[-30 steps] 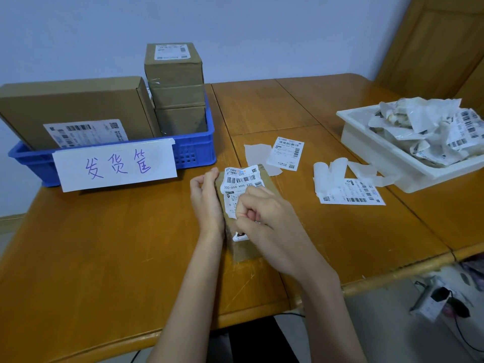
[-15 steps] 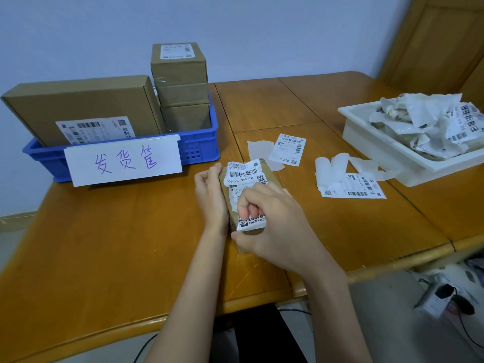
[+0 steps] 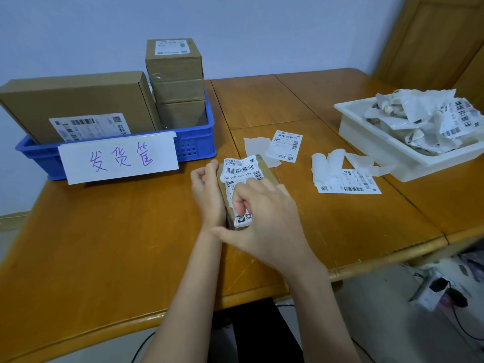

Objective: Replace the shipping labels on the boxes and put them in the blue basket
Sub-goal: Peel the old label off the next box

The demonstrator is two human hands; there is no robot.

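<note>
My right hand (image 3: 264, 218) pinches the wrinkled old label (image 3: 239, 176) on the small box (image 3: 269, 171), which sits on the table (image 3: 104, 244) in front of the blue basket (image 3: 196, 142). My left hand (image 3: 208, 191) curls against the box's left side to brace it. The label looks likely to tear if I pull too steeply, leaving scraps behind, and the light box may lift if my brace slips. Fresh labels (image 3: 286, 145) lie just right of the box; a sweep of my elbow could scatter them. The near table edge sits close below my wrists. The basket already holds boxes, with little room left at its right end.
</note>
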